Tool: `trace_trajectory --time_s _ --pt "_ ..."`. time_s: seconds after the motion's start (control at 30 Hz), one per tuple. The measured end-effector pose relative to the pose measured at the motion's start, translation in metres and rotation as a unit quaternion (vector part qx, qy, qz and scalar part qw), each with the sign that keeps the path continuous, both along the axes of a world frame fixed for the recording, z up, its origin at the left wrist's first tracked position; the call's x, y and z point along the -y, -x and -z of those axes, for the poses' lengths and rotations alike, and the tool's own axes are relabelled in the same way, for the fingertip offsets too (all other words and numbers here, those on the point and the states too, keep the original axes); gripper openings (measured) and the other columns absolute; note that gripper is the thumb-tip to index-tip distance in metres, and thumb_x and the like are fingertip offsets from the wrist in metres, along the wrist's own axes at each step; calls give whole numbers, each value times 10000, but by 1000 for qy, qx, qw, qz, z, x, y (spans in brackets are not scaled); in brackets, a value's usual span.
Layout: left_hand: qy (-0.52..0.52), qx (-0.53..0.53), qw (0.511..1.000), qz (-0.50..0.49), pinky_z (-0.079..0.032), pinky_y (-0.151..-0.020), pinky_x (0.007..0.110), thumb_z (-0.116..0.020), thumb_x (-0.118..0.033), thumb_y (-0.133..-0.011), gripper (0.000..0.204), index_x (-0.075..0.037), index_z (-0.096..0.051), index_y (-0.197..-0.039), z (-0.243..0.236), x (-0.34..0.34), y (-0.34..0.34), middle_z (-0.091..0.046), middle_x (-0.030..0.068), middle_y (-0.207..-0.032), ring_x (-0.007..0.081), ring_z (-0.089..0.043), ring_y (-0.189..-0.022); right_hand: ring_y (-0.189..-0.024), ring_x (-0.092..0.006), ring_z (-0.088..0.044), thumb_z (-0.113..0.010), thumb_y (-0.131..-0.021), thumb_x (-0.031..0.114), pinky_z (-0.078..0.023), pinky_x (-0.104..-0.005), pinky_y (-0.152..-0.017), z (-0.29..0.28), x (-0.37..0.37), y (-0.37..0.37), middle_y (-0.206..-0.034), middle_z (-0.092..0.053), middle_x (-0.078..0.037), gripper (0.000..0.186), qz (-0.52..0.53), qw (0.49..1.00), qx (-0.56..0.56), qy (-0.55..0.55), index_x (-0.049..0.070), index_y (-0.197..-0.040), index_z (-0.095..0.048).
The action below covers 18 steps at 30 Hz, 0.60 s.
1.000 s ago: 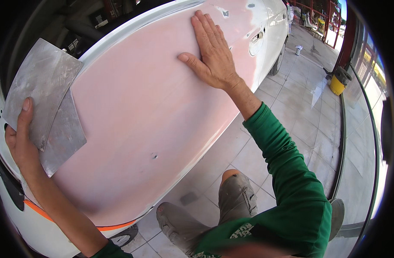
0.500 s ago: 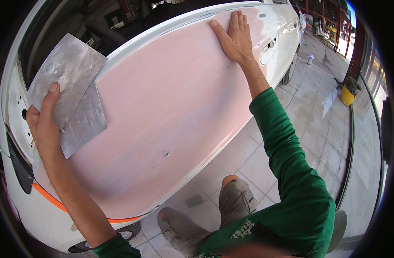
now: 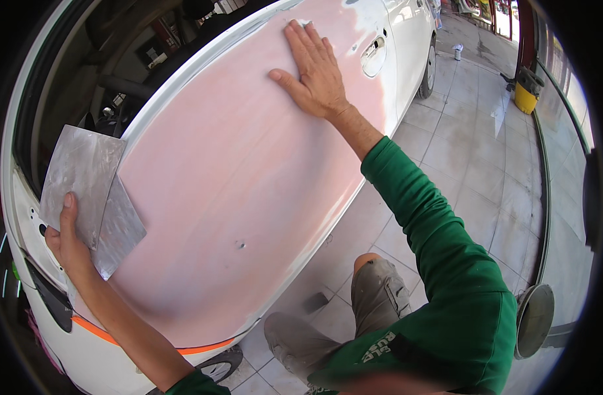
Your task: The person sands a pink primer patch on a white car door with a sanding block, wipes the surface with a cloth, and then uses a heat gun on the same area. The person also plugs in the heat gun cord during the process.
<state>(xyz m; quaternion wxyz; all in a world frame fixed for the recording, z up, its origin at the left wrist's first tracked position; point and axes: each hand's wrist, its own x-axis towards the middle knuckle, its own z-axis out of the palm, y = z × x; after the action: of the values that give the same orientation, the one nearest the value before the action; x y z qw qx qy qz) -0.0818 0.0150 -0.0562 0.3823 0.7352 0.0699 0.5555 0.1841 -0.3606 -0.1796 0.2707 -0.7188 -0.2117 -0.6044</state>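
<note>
Two thin grey flat plates, one larger [image 3: 84, 171] and partly covering the other [image 3: 122, 230], are held in my left hand [image 3: 66, 245], its thumb pressed on the top one. They are smeared and scuffed, and stand over the window edge of a car door [image 3: 222, 171]. Smooth pink filler covers most of that door, with white paint round its borders. My right hand [image 3: 318, 85] lies flat on the pink surface near the upper rear part, fingers extended and thumb spread. Nothing shows in it. A small dark hole [image 3: 240, 245] sits lower on the door.
A bare door-handle recess [image 3: 374, 56] is right of my right hand. Orange tape [image 3: 97, 331] edges the door's front end. On the tiled floor [image 3: 472, 164] stand a yellow bucket [image 3: 526, 95] and a small white can [image 3: 457, 52]. A round grey disc [image 3: 535, 322] is beside me.
My right hand has slid across the pink door, toward the left and slightly down in view. The plates in my left hand sit lower in the picture. The view has shifted too.
</note>
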Motion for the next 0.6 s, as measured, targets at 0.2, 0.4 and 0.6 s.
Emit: trace_trajectory --time_s 0.2,0.4,0.6 --pt "21 11 999 -48 -463 -966 353 -836 -471 -765 797 128 -612 -1241 1 27 -5 -678 199 -1156 283 -638 -1055 -1537 -450 -150 -404 -1016 614 -133 -518 -1245 43 83 -79 -1634 -227 -298 887 -56 943 -141 -295 -72 -1560 -258" --pt "-23 13 1000 -17 -477 -933 347 -830 -439 -791 698 130 -678 -1168 -4 3 1 -697 189 -1128 269 -644 -1022 -1529 -517 -98 -577 -973 532 -113 -615 -1215 95 -88 95 -1634 -129 -354 976 -103 981 -107 -128 -138 -1550 -165" --pt "-23 -6 999 -45 -486 -918 343 -849 -454 -766 738 143 -659 -1158 -10 -16 -6 -692 191 -1129 270 -646 -992 -1560 -332 -187 -504 -979 593 -56 -506 -1264 151 -148 177 -1658 -285 -149 816 -257 962 -57 70 32 -1556 -365"
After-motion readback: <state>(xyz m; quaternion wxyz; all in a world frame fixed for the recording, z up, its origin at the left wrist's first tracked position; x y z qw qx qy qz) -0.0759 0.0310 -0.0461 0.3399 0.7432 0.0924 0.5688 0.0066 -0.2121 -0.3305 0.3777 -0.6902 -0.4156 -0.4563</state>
